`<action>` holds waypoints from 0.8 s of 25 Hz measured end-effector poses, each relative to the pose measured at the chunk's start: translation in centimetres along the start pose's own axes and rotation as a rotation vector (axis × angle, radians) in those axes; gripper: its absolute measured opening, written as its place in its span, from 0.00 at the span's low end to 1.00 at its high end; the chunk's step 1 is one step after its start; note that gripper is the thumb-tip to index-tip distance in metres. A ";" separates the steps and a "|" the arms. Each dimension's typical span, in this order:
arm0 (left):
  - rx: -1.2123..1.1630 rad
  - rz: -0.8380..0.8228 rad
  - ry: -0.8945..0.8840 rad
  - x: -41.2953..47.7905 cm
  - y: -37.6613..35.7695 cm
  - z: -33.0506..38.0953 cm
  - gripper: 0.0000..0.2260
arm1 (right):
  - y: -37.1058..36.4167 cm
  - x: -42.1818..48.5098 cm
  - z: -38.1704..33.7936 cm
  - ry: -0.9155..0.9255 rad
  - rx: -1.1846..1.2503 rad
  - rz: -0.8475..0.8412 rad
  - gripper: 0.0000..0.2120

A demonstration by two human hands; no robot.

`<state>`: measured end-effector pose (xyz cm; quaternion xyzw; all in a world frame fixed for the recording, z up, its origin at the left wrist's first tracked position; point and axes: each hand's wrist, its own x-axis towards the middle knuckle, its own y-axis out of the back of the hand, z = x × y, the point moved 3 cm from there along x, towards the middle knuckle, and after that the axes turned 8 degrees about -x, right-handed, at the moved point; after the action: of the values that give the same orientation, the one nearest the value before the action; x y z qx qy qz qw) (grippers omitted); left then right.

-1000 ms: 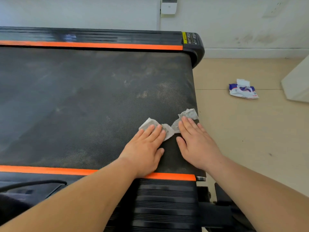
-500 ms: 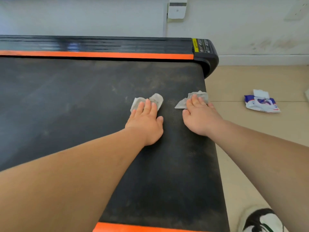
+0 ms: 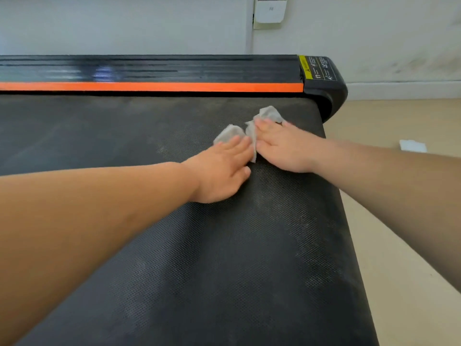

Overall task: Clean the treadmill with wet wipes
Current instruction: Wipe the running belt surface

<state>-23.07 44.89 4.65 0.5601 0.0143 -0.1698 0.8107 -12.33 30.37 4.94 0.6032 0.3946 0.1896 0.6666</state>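
Both hands lie flat with straight fingers, side by side near the treadmill belt's (image 3: 224,258) far right corner: left hand (image 3: 219,171) presses a wet wipe (image 3: 229,134), right hand (image 3: 284,148) a second wet wipe (image 3: 269,114). Belt-wiping looks underway; the dusty nearer patches likely need firm sweeps next.

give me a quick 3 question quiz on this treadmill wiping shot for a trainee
1. True or false: the left hand presses a wipe onto the treadmill belt with straight fingers.
2. The orange stripe runs: A) along the belt's far edge, B) across the belt's middle, C) on the floor.
3. Fill in: the hand nearer the yellow warning label is the ___ hand.
Key: 1 true; 2 A; 3 the right hand.
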 end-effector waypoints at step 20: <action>-0.028 -0.108 -0.153 3.4 -3.6 10.6 0.26 | -3.6 -4.3 11.5 -0.707 0.889 0.454 0.17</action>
<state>-22.74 33.17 4.61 0.5325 -0.0148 -0.2553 0.8069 -7.09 19.01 2.37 0.9190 0.0526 -0.0676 0.3848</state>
